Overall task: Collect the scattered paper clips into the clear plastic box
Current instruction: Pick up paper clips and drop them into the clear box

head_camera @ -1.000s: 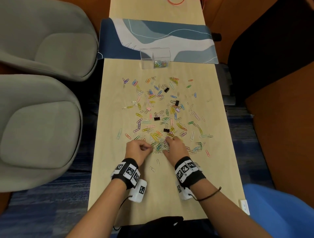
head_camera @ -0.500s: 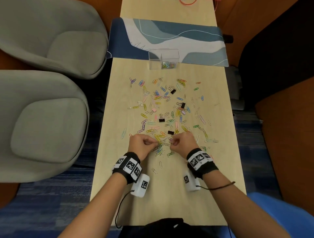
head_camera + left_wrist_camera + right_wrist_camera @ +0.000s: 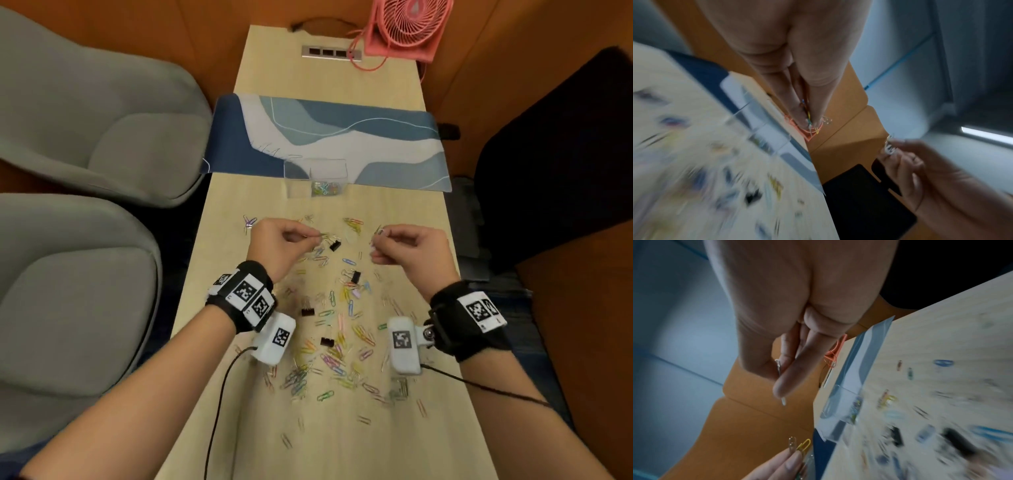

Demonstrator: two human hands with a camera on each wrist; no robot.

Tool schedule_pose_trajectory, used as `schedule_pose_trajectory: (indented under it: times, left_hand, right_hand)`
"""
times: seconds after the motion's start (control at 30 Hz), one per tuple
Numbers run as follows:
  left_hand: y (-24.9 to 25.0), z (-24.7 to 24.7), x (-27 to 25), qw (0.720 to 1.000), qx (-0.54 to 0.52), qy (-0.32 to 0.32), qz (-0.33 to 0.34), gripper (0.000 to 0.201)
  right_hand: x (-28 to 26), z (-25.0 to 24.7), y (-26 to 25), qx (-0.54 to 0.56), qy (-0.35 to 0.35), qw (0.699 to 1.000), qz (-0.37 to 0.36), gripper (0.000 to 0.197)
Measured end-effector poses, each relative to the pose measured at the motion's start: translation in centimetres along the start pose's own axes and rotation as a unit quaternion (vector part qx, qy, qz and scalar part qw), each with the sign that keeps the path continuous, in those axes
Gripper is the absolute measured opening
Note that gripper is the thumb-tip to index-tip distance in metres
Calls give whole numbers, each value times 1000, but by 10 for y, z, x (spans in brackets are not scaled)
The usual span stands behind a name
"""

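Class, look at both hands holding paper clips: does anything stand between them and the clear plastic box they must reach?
Nothing visible blocks either path. The left hand and right hand hold pinched coloured paper clips above the light wooden table; only flat scattered clips lie before the open-topped clear plastic box.

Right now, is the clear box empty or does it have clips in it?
Not empty. The clear plastic box has a small bunch of coloured paper clips at the bottom, far from full. Its top looks open.
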State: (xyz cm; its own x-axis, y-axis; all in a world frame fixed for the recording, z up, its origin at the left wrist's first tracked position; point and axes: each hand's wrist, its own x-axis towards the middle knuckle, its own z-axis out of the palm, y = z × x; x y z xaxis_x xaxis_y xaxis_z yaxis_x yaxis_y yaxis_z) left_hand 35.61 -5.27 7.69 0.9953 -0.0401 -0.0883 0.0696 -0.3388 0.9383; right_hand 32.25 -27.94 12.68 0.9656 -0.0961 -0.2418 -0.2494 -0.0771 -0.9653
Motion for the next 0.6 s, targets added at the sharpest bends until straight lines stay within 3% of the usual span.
schedule_pose_trajectory:
  times: [0.13,0.3,0.6]
  left_hand:
    - [27,-1,76,996,41,34,74,9]
    - [30,12,157,988,71,82,106,5]
    - [-15,51,218,966,153,25,207,8]
  right_hand:
    - [58,-6,-28,38,17,998,-39,14]
    - [125,-1,-37,84,28,995,-51,5]
    - [203,18,-5,128,70,989,-22,15]
